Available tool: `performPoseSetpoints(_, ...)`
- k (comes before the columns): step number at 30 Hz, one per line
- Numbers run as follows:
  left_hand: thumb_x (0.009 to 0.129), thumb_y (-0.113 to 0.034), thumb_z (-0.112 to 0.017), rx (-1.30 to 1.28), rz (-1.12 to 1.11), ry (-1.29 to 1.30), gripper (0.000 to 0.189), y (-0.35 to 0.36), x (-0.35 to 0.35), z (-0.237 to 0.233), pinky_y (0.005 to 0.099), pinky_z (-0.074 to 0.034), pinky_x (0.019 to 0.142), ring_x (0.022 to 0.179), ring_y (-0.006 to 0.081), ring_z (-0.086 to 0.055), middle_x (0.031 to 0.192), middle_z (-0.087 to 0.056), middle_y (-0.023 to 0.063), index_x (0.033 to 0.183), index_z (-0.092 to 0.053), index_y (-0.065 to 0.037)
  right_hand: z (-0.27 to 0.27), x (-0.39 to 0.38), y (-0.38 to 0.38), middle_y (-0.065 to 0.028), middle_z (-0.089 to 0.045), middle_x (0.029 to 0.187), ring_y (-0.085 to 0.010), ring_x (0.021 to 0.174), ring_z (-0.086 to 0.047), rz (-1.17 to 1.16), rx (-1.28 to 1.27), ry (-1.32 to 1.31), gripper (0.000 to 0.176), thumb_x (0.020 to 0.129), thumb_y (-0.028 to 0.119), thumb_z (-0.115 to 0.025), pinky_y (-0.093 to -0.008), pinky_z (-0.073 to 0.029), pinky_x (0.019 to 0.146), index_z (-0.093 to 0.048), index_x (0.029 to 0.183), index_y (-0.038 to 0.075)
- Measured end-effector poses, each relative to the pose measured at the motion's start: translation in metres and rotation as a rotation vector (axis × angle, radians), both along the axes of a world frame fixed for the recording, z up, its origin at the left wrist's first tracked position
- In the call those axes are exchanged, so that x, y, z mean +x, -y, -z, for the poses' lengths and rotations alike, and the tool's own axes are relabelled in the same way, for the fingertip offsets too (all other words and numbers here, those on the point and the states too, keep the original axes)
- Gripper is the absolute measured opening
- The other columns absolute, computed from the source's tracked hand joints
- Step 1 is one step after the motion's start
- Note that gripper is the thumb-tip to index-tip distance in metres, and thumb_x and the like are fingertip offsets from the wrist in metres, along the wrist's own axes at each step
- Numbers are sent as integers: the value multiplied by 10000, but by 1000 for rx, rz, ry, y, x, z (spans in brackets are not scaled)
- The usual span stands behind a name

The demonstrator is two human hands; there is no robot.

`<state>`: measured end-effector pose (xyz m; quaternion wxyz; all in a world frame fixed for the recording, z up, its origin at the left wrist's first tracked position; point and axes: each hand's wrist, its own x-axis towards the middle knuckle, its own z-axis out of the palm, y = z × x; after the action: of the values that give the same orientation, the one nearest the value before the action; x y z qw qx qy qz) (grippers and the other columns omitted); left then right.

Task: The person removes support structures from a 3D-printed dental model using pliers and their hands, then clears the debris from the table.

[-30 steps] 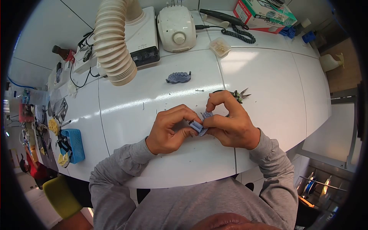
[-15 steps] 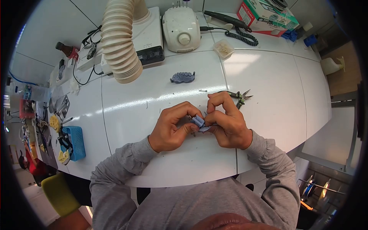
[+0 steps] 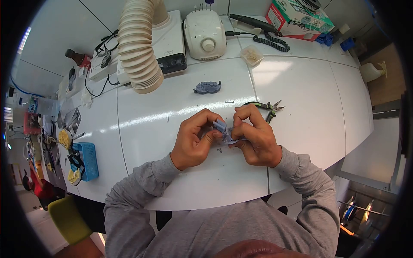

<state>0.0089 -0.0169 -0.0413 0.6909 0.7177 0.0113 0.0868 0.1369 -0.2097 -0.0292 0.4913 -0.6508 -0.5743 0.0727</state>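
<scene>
Between my hands is a blue-grey printed resin piece [image 3: 220, 126], partly hidden by my fingers; it resembles the material of the dental model on the table. My left hand [image 3: 195, 139] pinches its left side with thumb and fingertips. The fingers of my right hand [image 3: 258, 139] are closed on its right, lower part. Small grey crumbs [image 3: 220, 150] lie on the table under the piece. Beyond my hands rests a blue-grey dental model [image 3: 207, 87] with a row of teeth. Pliers with green-and-black handles [image 3: 271, 109] lie just behind my right hand, jaws apart.
A ribbed suction hose [image 3: 140, 56] hangs over the table's back left. Behind stand a white control unit [image 3: 204, 36], a handpiece [image 3: 254, 22] with coiled cord and a small clear box [image 3: 251, 56]. A blue basket [image 3: 88, 161] is at left; a person in red [image 3: 41, 187] is farther off.
The resin piece has tilted and shifted slightly left in my fingers, and more of its lower part shows. Both hands keep their grip. The view has shifted a little.
</scene>
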Motion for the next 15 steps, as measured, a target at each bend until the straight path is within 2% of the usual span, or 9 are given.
performPoseSetpoints(3,992,-7,-690,-46,-25,3,130,-1,-2,6,289,-541,863,944,125,-651,1028,-686,69,1118,-668,18,-1,-1,3,-143,-536,1109,-307,998,-554,26,-15,-11,363,668,-124,-813,-376,-497,845,-644,945,39)
performPoseSetpoints(9,1056,-47,-658,-241,98,-24,172,-11,4,7,280,-522,949,1011,101,-639,1086,-684,37,1218,-634,6,-1,5,-1,-109,-601,1045,-276,933,-609,48,29,7,356,706,-50,-889,-374,-517,784,-669,971,35)
performPoseSetpoints(11,1061,-225,-717,-269,169,-23,296,-12,4,8,308,-521,993,1060,126,-647,1134,-667,50,1224,-636,8,-8,4,-3,-99,-619,1022,-267,909,-633,55,20,-19,353,716,-35,-900,-372,-530,770,-676,981,33)
performPoseSetpoints(15,1048,-255,-736,-251,165,12,329,-12,4,9,326,-520,1006,1088,134,-643,1149,-665,55,1229,-643,4,-15,5,-1,-92,-674,1008,-256,894,-698,66,-32,-63,325,731,0,-920,-360,-572,771,-719,985,26)
